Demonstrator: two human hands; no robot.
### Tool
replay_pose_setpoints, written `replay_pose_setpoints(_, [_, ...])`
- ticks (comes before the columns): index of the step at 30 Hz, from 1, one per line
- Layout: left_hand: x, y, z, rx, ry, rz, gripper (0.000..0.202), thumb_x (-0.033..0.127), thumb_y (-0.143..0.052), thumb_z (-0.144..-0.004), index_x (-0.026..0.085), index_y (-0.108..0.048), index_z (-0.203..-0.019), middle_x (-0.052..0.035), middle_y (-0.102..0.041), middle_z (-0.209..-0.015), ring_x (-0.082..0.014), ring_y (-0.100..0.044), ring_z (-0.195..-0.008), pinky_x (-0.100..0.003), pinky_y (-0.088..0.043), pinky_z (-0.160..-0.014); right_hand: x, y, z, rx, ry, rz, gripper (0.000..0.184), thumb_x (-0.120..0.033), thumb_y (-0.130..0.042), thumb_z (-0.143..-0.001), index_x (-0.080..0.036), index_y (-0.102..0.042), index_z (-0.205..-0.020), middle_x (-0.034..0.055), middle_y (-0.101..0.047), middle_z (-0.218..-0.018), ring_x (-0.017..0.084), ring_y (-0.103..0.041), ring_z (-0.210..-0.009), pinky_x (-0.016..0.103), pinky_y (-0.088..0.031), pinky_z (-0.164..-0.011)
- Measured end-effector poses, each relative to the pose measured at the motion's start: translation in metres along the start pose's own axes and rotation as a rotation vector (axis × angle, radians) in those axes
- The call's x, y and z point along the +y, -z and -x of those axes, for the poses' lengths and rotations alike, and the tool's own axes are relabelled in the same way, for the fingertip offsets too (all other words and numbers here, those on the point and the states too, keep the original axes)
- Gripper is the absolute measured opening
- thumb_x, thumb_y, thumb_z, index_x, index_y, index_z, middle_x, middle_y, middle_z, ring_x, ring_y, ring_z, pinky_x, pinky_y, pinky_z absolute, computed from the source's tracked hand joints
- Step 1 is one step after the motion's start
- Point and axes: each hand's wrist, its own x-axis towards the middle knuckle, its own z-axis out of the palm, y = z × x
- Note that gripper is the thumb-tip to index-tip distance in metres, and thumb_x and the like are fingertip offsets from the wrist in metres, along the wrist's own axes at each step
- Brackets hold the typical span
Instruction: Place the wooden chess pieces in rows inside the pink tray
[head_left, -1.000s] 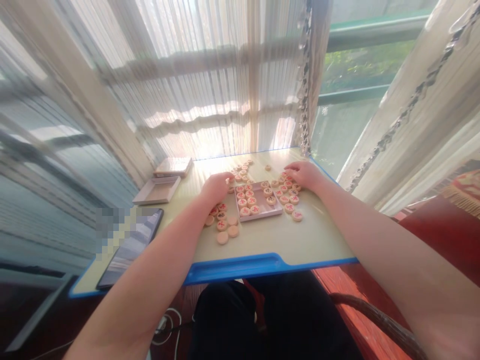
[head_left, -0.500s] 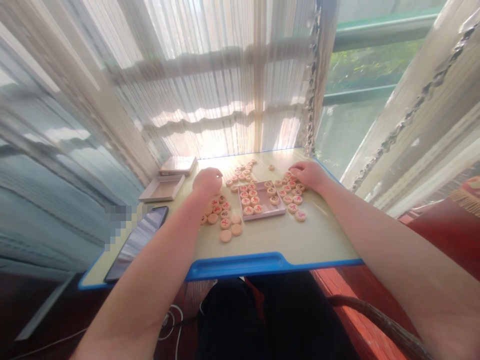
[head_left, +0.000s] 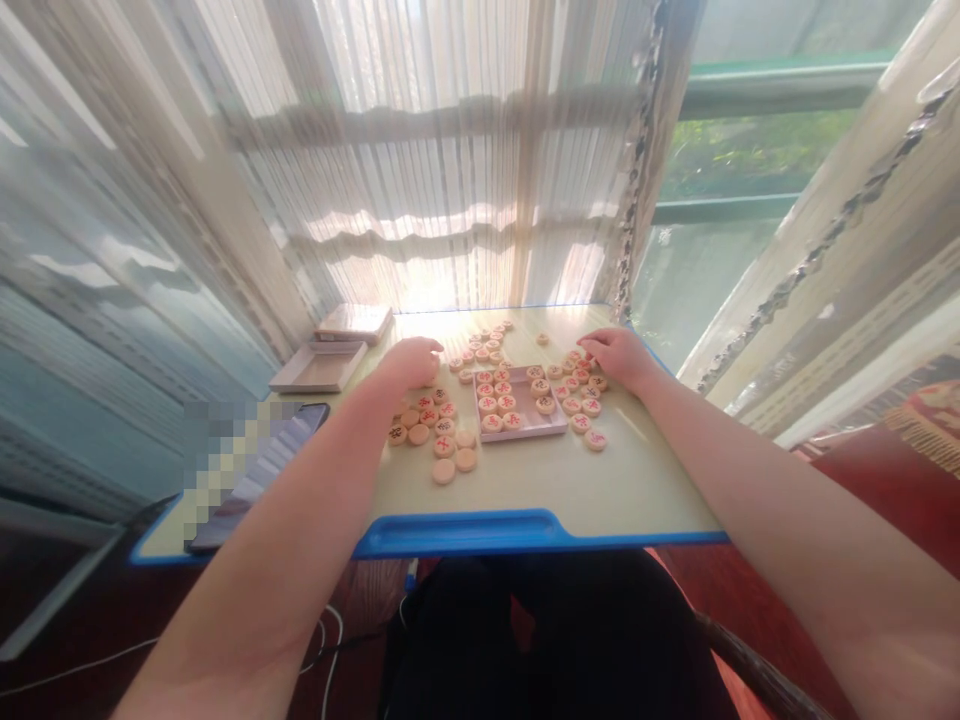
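Observation:
Round wooden Chinese chess pieces with red or black characters lie about a shallow open box (head_left: 559, 424) on the table. Red pieces fill its left side, and a few black ones stand at its right. My left hand (head_left: 414, 364) is curled low over the far edge of the left pile of pieces (head_left: 418, 434); what its fingers hold, if anything, is hidden. My right hand (head_left: 619, 357) reaches to the far end of the right pile of pieces (head_left: 591, 407). Its fingers are stretched out and slightly apart, with the tips at the pieces.
An empty box tray (head_left: 319, 368) and a closed box (head_left: 354, 322) stand at the back left. Nearer, a dark tablet or phone (head_left: 262, 470) lies beside my left forearm. More pieces (head_left: 487, 342) lie behind the open box. The table has a raised blue edge (head_left: 465, 532).
The view has shifted slightly. My left hand's fingers reach out a little more, uncovering more of the left pile. My right fingers have spread slightly at the right pile. The box contents look unchanged.

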Motion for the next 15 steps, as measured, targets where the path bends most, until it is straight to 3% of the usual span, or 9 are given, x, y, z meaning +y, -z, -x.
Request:
replay_pose_setpoints(4, [-0.015, 0.001, -0.002, -0.092, -0.067, 0.065, 0.044, 0.018, -0.049, -0.078, 0.02, -0.066, -0.118, -0.0048, -0.066, -0.119, -0.0215, -0.06, -0.108, -0.027, -0.044, -0.096, 0.001, 0.0, 0.0, 0.065, 0.036, -0.022, 0.027, -0.028, -0.054, -0.076, -0.015, -0.075, -0.087, 0.0059, -0.074, -0.086, 0.019, -0.064, -0.084, 0.029, -0.045, -0.077])
replay_pose_setpoints(8, [-0.027, 0.006, 0.003, -0.19, -0.052, 0.207, 0.05, 0.04, -0.054, -0.079, 0.023, -0.061, -0.125, -0.0047, -0.061, -0.128, -0.022, -0.058, -0.112, -0.028, -0.044, -0.095, 0.001, 0.001, -0.002, 0.137, 0.059, -0.079, 0.028, -0.03, -0.054, -0.077, -0.014, -0.075, -0.086, 0.007, -0.074, -0.086, 0.02, -0.064, -0.084, 0.03, -0.045, -0.078])
replay_pose_setpoints(11, [-0.029, 0.015, 0.009, -0.328, -0.071, 0.255, 0.067, 0.057, -0.061, -0.071, 0.027, -0.055, -0.131, -0.005, -0.056, -0.135, -0.0229, -0.056, -0.115, -0.027, -0.045, -0.093, -0.002, 0.001, -0.001, 0.132, 0.078, -0.071, 0.027, -0.029, -0.053, -0.077, -0.014, -0.075, -0.086, 0.007, -0.074, -0.085, 0.02, -0.064, -0.083, 0.03, -0.046, -0.076])
replay_pose_setpoints(15, [-0.026, 0.024, 0.014, -0.397, -0.139, 0.198, 0.076, 0.059, -0.069, -0.061, 0.031, -0.056, -0.13, -0.0036, -0.058, -0.132, -0.0241, -0.056, -0.115, -0.027, -0.044, -0.092, -0.008, -0.001, 0.003, 0.088, 0.118, -0.006, 0.027, -0.025, -0.052, -0.077, -0.015, -0.075, -0.087, 0.0069, -0.074, -0.083, 0.019, -0.064, -0.081, 0.028, -0.045, -0.073])
